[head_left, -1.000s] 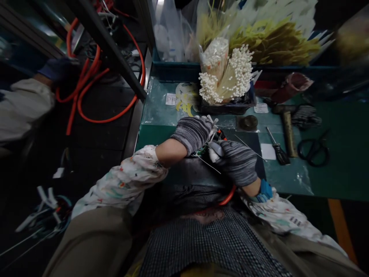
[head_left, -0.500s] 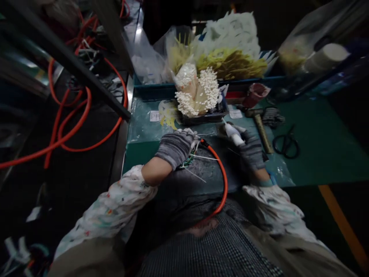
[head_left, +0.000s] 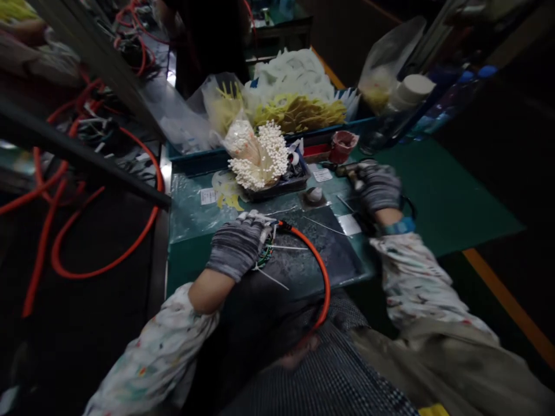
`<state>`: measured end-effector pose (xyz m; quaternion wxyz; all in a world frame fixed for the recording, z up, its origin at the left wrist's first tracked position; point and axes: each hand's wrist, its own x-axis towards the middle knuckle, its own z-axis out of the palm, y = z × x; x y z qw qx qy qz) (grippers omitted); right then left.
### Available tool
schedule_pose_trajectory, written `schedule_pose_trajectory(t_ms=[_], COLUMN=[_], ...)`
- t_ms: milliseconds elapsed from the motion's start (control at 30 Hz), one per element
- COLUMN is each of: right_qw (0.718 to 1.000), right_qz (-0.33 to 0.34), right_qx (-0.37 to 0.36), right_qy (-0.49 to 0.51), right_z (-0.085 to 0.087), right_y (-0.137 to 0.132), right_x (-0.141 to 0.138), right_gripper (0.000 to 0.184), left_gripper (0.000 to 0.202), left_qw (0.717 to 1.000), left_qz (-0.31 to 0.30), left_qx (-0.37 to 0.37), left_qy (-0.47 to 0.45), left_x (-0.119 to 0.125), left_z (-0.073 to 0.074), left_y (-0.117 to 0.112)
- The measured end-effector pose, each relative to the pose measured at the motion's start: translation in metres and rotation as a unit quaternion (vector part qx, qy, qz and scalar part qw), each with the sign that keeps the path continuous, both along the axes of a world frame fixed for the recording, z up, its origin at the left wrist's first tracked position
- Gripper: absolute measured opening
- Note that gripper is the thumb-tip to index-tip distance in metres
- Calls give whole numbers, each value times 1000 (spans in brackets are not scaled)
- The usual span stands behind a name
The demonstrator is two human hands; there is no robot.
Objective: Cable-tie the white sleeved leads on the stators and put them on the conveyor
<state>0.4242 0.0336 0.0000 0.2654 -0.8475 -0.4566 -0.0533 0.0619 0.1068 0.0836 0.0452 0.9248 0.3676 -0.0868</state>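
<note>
My left hand (head_left: 237, 252), in a grey striped glove, rests on the dark mat (head_left: 312, 257) and grips the end of an orange cable (head_left: 319, 271). Green wires (head_left: 266, 254) and white cable ties (head_left: 271, 277) stick out beside its fingers. The cable curves down towards my lap. My right hand (head_left: 379, 186), also gloved and blurred, lies over the handle of a hammer (head_left: 347, 169), whose metal head shows to its left. I cannot tell whether those fingers grip the handle. Black-handled scissors (head_left: 407, 202) are mostly hidden behind that hand.
A black tray (head_left: 277, 190) holds a clear bag of white bead-tipped stems (head_left: 258, 156). Behind it stands a teal crate (head_left: 195, 159) of yellow and white bundles. A red cup (head_left: 342, 146) sits nearby. Orange cables (head_left: 99, 231) lie at left, and a person (head_left: 208, 34) stands beyond.
The view has swung, tilting the scene. My right hand has moved up and right to the hammer, and the white tube no longer shows in it. My left hand stays on the cable.
</note>
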Motion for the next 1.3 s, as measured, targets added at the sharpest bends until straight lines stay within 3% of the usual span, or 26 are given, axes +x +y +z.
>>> schedule_pose_trajectory(t_ms=[100,167,233,300,367,433,500,533,633,733,867,1000,1100,1167,1233,1300], right_qw=[995,994,995,996,980,925,854,843,852,863,836,832,841,837,834,857], right_qz=[-72,-85,-77,-37,99,307,474,503,509,500,543,542,504,479,440,343], right_qx=[-52,-50,-17,61,142,174,139,122,47,18,51,85,116,110,72,45], right_qy=[38,54,57,61,96,142,163,145,112,71,53,76,157,238,326,382], right_z=[13,18,26,37,44,40,24,13,-14,-18,-11,-32,-46,-39,-20,5], right_y=[4,6,0,-14,-32,-44,-47,-45,-29,-13,-10,-15,-20,-29,-43,-57], right_x=[43,52,41,10,-37,-92,-145,-168,-214,-231,-227,-218,-212,-206,-190,-161], right_gripper=[43,51,49,39,26,14,17,21,34,53,59,63,55,39,26,23], left_gripper=[40,41,42,43,45,46,45,44,44,46,47,45,46,45,46,54], left_qw=[1000,1000,1000,1000,1000,1000,1000,1000,1000,1000,1000,998,997,997,995,992], left_qz=[-7,-1,3,3,-1,-2,-1,0,-8,-13,-16,-26,-37,-33,-35,-46], left_qx=[-6,-12,-17,-23,-24,-21,-17,-17,-17,-14,6,23,2,-11,-14,-18], left_qy=[5,8,8,15,15,11,8,7,6,4,-19,-54,-65,-70,-94,-115], left_x=[2,2,1,0,-2,-3,-4,-5,-6,-8,-13,-17,-20,-23,-27,-33], left_z=[2,2,2,2,2,0,-1,-3,-8,-14,-19,-25,-27,-26,-25,-25], left_y=[-2,-2,-3,-2,-1,0,2,2,1,-4,-13,-17,-17,-17,-17,-18])
